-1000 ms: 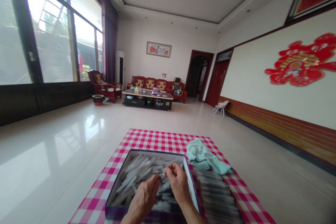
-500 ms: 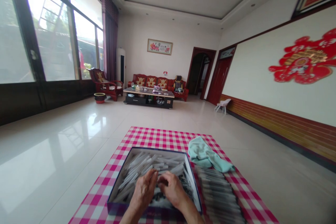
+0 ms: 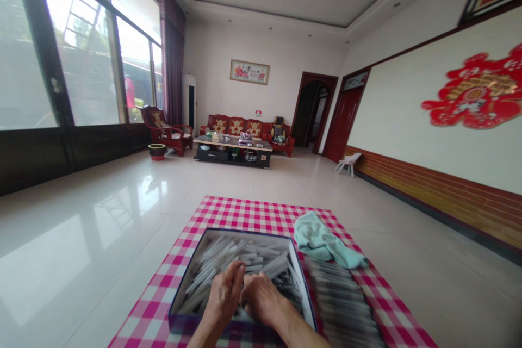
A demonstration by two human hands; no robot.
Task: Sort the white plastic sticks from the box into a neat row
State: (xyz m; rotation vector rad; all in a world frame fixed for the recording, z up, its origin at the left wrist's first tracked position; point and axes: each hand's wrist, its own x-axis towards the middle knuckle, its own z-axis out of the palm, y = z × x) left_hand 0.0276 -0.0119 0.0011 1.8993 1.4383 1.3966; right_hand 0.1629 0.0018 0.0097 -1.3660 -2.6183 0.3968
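A shallow box with a dark blue rim (image 3: 176, 288) lies before me, filled with a heap of clear, slender plastic tubes (image 3: 218, 261) and small black pieces (image 3: 287, 285). Over its near half my left hand (image 3: 225, 291) is closed, fingertips pinched. Close beside it my right hand (image 3: 263, 296) is curled shut, knuckles up, its fingers turned toward the left hand. Whatever is between the fingers is hidden or too small to tell. To the right of the box is a neat row of clear, pen-like sticks with dark parts (image 3: 342, 302), slightly blurred.
A pink-and-white checked cloth (image 3: 163, 283) covers the table. A crumpled mint-green cloth (image 3: 324, 239) lies behind the row of sticks. Farther off across the tiled floor stand a low coffee table (image 3: 232, 152), a red wooden sofa (image 3: 281, 144) and a small chair (image 3: 348, 163).
My right hand has turned over more, knuckles up, and its forearm has swung a little to the right. My left hand has barely moved. The view has shifted slightly.
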